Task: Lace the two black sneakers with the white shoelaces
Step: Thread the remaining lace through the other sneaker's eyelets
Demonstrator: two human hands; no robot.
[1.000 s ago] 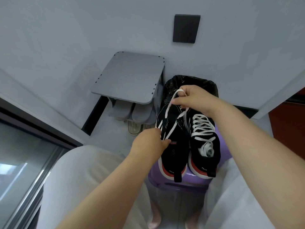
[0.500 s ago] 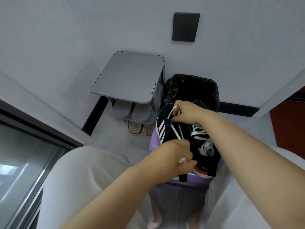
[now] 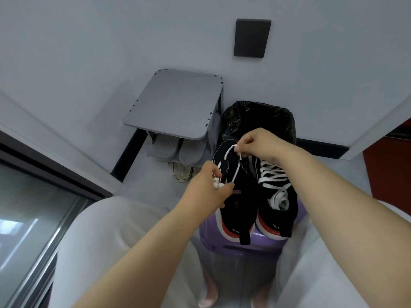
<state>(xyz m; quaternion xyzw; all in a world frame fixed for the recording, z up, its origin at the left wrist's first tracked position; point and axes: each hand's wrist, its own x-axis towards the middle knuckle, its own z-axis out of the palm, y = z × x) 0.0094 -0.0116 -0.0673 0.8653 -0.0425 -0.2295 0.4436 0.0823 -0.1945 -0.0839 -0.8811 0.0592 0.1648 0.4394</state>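
Two sneakers sat side by side on a purple stool, toes pointing away from the person. The right sneaker was laced, its lace ends bundled in the mouth. The left sneaker was the one being worked on. The right hand pinched a loop of the lace above the toe end, fingers clamped on it. The left hand gripped a bunched length of the same lace over the midfoot, fingers curled round it. A single strand ran between the two hands.

Neither hand steadied the shoe itself. A firm pull on the lace could likely drag or tip the left sneaker, and the stool left little spare edge, so it might slide to the floor or toward the bin just behind. The bunch in the left hand could tangle, or slip and leave the ends uneven. Working black on black, the person could also skip an eyelet or thread the lace twisted.

The eyelets could not be made out, so it was unclear which of them, if any, the lace passed through. Both lace tips were hidden inside the hands. The left hand covered part of the left sneaker's side, and the edges of the view were softly blurred.
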